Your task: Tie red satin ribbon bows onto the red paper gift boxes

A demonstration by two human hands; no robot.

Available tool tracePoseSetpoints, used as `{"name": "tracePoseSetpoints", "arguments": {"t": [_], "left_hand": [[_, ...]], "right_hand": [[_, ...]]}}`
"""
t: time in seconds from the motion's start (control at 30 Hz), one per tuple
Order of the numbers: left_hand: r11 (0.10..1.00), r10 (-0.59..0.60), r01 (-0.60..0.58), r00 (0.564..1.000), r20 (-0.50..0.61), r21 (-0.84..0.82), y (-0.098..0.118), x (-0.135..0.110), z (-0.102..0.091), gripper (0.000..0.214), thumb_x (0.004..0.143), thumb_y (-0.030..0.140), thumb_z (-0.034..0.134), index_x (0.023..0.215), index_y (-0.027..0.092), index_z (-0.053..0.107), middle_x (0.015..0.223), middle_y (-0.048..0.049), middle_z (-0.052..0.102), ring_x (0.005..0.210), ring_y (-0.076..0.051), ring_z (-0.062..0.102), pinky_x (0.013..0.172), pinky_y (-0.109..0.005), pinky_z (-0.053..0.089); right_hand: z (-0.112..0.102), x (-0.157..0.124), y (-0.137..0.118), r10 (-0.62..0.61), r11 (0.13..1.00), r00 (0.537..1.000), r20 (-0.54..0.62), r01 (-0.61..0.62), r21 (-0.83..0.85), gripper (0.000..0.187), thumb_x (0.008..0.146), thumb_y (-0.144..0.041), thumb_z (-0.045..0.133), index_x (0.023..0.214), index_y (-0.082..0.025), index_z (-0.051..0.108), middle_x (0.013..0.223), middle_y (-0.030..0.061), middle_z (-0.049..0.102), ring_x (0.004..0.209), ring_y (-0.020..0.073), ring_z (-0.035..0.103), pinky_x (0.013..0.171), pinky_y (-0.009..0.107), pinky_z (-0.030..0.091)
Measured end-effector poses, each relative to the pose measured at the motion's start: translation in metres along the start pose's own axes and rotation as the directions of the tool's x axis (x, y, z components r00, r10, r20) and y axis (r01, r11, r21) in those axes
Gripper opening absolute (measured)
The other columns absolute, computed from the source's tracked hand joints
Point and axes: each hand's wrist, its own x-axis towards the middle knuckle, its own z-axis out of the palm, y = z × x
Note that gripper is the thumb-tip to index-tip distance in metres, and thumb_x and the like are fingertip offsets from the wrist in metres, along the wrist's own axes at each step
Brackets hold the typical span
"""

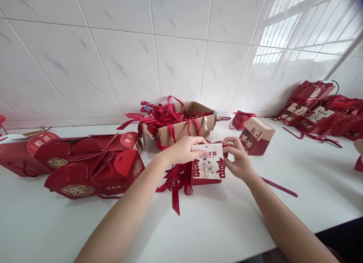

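A red gift box [209, 166] with a white front panel, printed with a bride and groom, stands on the table in front of me. My left hand [183, 149] grips its upper left edge, the thumb across the white panel. At the right edge of the box, my right hand [239, 157] has its fingers bent and closed on the side. Something red, perhaps ribbon, shows between those fingers; their tips are partly hidden. Loose red ribbons [176, 179] lie in a heap against the left side of the box.
Behind my hands a cardboard box [184, 130] overflows with red ribbon. Larger red gift boxes [96, 174] stand on the left. A red and beige box [257, 136] is to the right, with more boxes [320, 113] piled beyond. A ribbon strip [279, 187] lies near my right forearm.
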Motion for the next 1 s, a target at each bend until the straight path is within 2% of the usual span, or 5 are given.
{"name": "tracePoseSetpoints", "arguments": {"t": [0.13,0.27,0.43,0.57,1.0], "left_hand": [[1.000,-0.007,0.007,1.000,0.004,0.018,-0.004,0.002,0.002,0.026,0.082,0.041,0.057,0.099,0.021,0.063,0.089,-0.0031,0.065,0.077,-0.018,0.060,0.062,-0.027,0.043],[0.999,-0.006,0.006,1.000,-0.006,0.041,-0.004,0.002,0.002,0.026,0.082,0.042,0.057,0.096,0.022,0.064,0.084,-0.0022,0.065,0.071,-0.016,0.058,0.061,-0.026,0.042],[0.999,0.032,-0.032,0.999,-0.030,0.014,-0.003,0.006,0.008,0.024,0.082,0.041,0.058,0.095,0.021,0.064,0.080,-0.0006,0.064,0.067,-0.014,0.056,0.062,-0.026,0.041],[0.995,0.052,-0.057,0.997,-0.051,-0.086,-0.006,0.012,0.017,0.026,0.082,0.043,0.060,0.090,0.018,0.065,0.076,-0.0009,0.063,0.065,-0.013,0.055,0.060,-0.025,0.041],[0.977,-0.026,0.003,0.995,-0.102,-0.212,-0.011,0.017,0.027,0.033,0.075,0.048,0.067,0.088,0.017,0.070,0.070,-0.0007,0.063,0.063,-0.013,0.055,0.060,-0.026,0.042]], "right_hand": [[-0.044,0.004,0.007,0.120,0.992,0.978,0.168,-0.111,-0.064,0.001,0.078,-0.028,0.068,0.078,-0.027,0.069,0.107,0.0072,0.055,0.106,0.0259,0.053,0.088,0.043,0.049],[-0.068,0.003,0.022,0.261,0.924,0.949,0.175,-0.298,0.240,0.007,0.076,-0.032,0.072,0.076,-0.027,0.067,0.117,0.0062,0.057,0.114,0.0259,0.053,0.085,0.040,0.052],[-0.038,0.004,0.017,0.244,0.739,0.968,0.055,-0.222,0.637,0.012,0.075,-0.040,0.072,0.075,-0.032,0.064,0.127,-0.0035,0.059,0.129,0.0243,0.046,0.097,0.046,0.047],[-0.011,0.005,-0.001,0.210,0.713,0.957,0.201,-0.291,0.638,0.017,0.074,-0.040,0.073,0.069,-0.028,0.062,0.137,-0.0034,0.052,0.133,0.0270,0.042,0.090,0.046,0.052],[-0.007,0.003,-0.005,0.301,0.739,0.935,0.187,-0.353,0.573,0.030,0.069,-0.052,0.073,0.067,-0.025,0.059,0.140,-0.0026,0.048,0.114,0.0279,0.057,0.080,0.044,0.056]]}}
